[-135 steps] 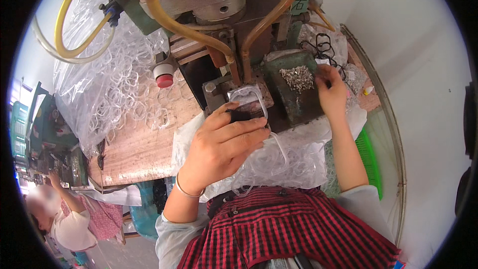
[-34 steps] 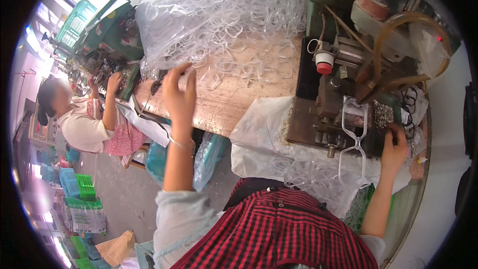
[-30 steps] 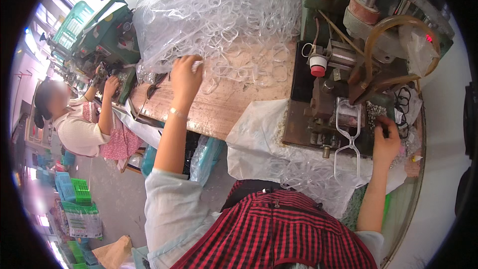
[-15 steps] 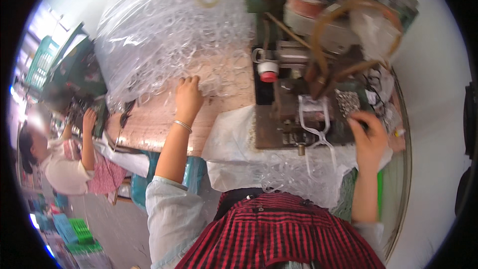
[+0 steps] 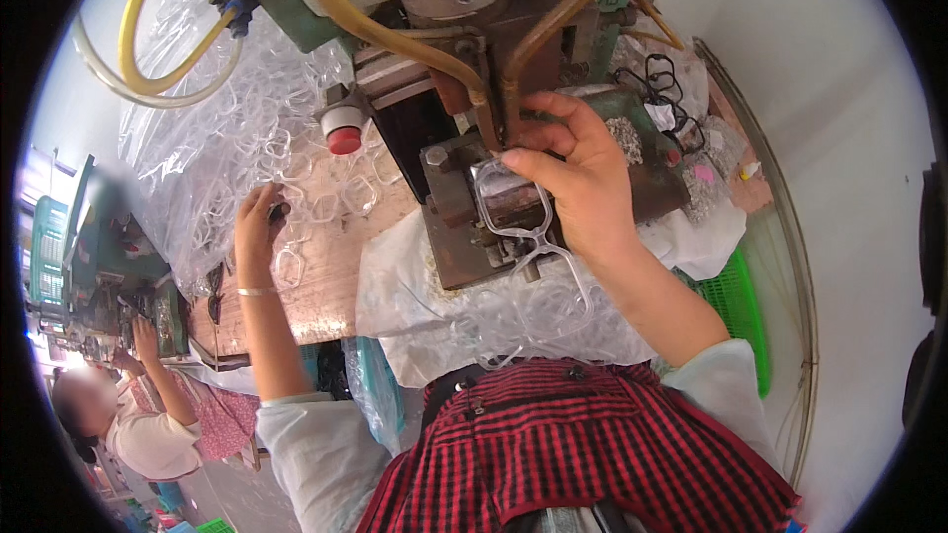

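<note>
A clear plastic eyeglass frame [image 5: 538, 237] lies on the machine's metal fixture [image 5: 449, 178], one rim under the machine's two converging tips and the other hanging past the front edge. My right hand [image 5: 583, 168] is closed in a pinch at that upper rim, right beside the tips. Whatever its fingertips hold is too small or hidden to make out. On the left, my left hand [image 5: 257, 232] is over the wooden table [image 5: 326, 311], fingers curled by a small dark thing [image 5: 279, 210]. Loose clear frames [image 5: 321, 205] lie next to it.
A large clear bag [image 5: 197, 118] of clear frames covers the back left. Yellow hoses [image 5: 395, 35] curve down to the machine; a red button [image 5: 344, 140] is at its left. Small metal pieces [image 5: 624, 138] and dark frames [image 5: 662, 84] lie right. A co-worker [image 5: 158, 424] sits far left.
My right hand has moved left from beside the small metal pieces to the machine's tips. The left hand remains over the table near the clear frames. The view has shifted closer to the machine.
</note>
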The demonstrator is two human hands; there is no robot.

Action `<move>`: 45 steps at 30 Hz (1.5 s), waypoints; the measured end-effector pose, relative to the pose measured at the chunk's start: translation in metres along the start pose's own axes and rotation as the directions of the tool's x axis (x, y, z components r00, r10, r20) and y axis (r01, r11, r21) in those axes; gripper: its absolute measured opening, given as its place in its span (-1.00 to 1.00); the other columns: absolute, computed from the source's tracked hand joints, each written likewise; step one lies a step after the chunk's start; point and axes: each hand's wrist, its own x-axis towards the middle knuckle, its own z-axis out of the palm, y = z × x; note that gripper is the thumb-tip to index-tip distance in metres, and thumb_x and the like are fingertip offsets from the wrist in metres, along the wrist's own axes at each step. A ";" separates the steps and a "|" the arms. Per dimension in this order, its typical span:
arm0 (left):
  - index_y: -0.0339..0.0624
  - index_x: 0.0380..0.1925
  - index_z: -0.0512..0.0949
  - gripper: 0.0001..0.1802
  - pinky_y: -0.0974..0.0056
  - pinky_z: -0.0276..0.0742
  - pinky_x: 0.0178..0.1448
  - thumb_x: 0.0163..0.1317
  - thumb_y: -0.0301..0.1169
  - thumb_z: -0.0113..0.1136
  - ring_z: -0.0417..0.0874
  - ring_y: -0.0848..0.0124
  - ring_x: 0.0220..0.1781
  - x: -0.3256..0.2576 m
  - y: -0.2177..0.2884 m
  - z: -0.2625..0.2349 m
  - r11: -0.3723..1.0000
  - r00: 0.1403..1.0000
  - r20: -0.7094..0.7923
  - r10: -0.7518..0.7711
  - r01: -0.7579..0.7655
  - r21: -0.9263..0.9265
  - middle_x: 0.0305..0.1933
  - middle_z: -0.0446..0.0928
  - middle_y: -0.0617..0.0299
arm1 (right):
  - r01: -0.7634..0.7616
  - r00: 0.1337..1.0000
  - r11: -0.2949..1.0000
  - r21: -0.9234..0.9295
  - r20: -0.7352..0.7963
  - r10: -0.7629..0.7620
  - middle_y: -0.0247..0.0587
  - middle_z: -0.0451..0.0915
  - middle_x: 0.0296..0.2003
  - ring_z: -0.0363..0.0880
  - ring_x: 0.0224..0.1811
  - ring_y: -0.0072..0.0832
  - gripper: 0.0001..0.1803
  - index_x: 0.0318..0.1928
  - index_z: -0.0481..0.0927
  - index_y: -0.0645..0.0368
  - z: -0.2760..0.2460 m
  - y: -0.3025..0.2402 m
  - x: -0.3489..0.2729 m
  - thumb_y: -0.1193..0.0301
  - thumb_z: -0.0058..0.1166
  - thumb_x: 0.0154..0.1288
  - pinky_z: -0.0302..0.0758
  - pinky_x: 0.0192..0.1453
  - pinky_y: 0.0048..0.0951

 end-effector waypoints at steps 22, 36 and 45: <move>-0.48 -0.17 0.66 -0.81 0.31 0.63 -0.04 0.19 -0.67 0.30 0.71 0.32 -0.16 -0.172 0.146 0.159 0.532 0.550 0.093 0.830 -0.831 0.164 -0.22 0.71 -0.01 | -0.013 0.964 0.139 -0.990 -0.049 -0.261 -0.10 0.69 -0.21 0.64 -0.10 -0.12 -0.85 -0.22 0.72 0.17 -0.130 0.034 -0.031 0.46 0.27 0.17 0.53 0.01 -0.22; -0.46 -0.07 0.57 -0.80 0.19 0.64 0.01 0.41 -0.53 0.12 0.73 0.21 -0.16 -0.176 0.049 0.088 0.745 0.756 -0.112 0.645 -0.655 -0.126 -0.10 0.68 -0.11 | 0.006 0.980 0.801 -0.598 -0.156 -0.124 -0.29 0.71 -0.13 0.61 -0.10 -0.62 -0.79 0.00 0.65 0.29 -0.152 0.029 -0.017 0.52 0.17 0.40 0.50 0.04 -0.56; -0.44 -0.25 0.59 -0.88 0.26 0.63 -0.07 0.24 -0.58 0.25 0.70 0.29 -0.28 -0.175 0.099 0.152 0.508 0.612 -0.091 0.785 -0.721 -0.471 -0.26 0.67 -0.03 | 0.240 0.967 0.923 -0.302 -0.010 -0.255 -0.23 0.70 -0.20 0.63 -0.10 -0.61 -0.60 0.09 0.53 0.29 0.001 0.014 -0.007 0.55 0.27 0.25 0.52 0.06 -0.54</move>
